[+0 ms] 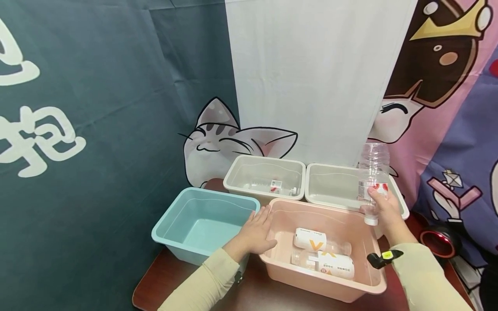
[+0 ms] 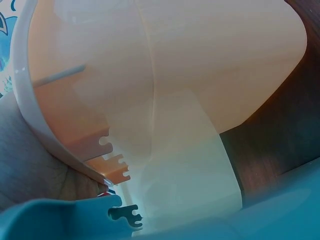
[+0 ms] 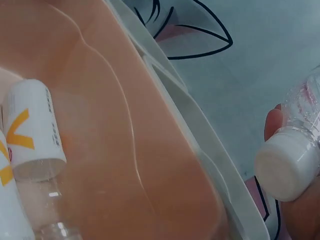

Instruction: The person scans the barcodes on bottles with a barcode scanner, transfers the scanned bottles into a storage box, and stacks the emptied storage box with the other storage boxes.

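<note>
- Right of the hands: the right hand [image 1: 385,207] is closed round a clear bottle [image 1: 374,166], thumb across its red-and-white label, cap pointing down.
- Position of the held bottle: aloft near the counter's far right corner, seen against the right grey bin [image 1: 330,178]; its exact height above the rim cannot be told.
- Left of the hands: the left hand [image 1: 256,231] is spread nearly flat, fingers extended and grasping nothing, at the left rim of the pink bin [image 1: 311,286], beside the blue bin [image 1: 206,233].
- Layout on the counter [image 1: 161,276]: the right grey bin and the left grey bin [image 1: 264,164] stand side by side toward the far edge, the latter with a similar clear bottle [image 1: 276,186] lying inside; the pink bin, nearer the front edge, contains two white-labelled bottles [image 1: 336,264].
- Handling note: the bottle's wall looks thin, so a light grip should limit denting. If lowered, it is best tilted flat, kept clear of the rims and released low; the left hand could meanwhile steady the pink bin.
</note>
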{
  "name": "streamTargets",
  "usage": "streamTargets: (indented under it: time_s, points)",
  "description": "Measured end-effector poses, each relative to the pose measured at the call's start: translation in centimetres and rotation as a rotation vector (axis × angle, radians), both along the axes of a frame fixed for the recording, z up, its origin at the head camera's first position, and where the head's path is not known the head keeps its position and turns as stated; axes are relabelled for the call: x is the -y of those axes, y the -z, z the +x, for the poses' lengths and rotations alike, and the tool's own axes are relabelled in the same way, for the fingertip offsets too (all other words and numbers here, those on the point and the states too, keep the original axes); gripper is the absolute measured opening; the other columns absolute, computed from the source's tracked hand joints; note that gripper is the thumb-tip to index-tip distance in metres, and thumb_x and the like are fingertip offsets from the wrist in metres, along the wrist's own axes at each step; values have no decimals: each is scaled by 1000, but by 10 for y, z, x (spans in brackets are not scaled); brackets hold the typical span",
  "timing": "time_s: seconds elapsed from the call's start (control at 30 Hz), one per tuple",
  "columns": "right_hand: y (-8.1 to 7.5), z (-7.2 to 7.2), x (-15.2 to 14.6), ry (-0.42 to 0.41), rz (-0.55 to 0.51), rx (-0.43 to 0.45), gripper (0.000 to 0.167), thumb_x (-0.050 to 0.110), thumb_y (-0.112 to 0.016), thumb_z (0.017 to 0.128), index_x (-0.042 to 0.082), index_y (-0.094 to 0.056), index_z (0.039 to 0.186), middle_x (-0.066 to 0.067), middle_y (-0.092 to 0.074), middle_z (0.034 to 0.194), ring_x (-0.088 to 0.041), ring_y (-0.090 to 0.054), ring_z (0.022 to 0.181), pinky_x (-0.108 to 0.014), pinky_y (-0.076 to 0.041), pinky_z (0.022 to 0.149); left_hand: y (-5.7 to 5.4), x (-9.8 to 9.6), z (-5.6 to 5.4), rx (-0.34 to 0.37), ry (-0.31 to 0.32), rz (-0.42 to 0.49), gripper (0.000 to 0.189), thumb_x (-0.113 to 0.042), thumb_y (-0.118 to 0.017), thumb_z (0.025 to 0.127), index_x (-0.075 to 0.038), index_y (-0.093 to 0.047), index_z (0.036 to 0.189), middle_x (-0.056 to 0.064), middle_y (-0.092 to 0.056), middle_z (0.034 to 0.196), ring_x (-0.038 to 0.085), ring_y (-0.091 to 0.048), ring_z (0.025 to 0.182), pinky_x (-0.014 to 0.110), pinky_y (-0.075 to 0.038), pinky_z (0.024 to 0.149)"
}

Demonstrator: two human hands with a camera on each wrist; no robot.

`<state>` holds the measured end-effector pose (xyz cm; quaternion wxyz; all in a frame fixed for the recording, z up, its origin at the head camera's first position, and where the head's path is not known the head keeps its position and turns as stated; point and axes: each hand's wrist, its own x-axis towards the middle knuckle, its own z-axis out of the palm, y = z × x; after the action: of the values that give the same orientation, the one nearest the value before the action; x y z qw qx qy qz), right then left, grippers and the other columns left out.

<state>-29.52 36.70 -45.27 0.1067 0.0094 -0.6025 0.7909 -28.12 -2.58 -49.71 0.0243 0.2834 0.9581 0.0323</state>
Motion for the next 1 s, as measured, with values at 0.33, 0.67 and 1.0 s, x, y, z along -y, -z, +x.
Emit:
streamTargets:
  time_s: [0.33, 0.67, 1.0]
  points:
    - [-7, 12, -30, 44, 10, -28, 24, 10, -60, 101, 23, -50, 119, 11, -68, 95, -6, -68, 76, -28, -59, 55, 4, -1, -1, -10, -6, 17, 92, -53, -55, 93, -2, -20, 161, 14, -11, 169, 30, -13, 155, 51, -15, 124]
    - [-6, 23, -54, 146, 142, -13, 34, 7, -66, 96, 26, -47, 117, 12, -59, 96, -2, -65, 70, -24, -57, 51, 3, 0, -1, -7, -16, -8, 92, -54, -54, 93, -3, -20, 161, 13, -9, 170, 26, -8, 156, 50, -15, 124]
    - [-9, 38, -83, 243, 329, 20, 37, 6, -70, 94, 27, -45, 111, 12, -55, 91, -6, -64, 55, -22, -54, 46, 2, -1, 0, -1, -17, -15, 91, -54, -54, 94, -3, -20, 161, 13, -10, 169, 27, -9, 156, 50, -14, 124]
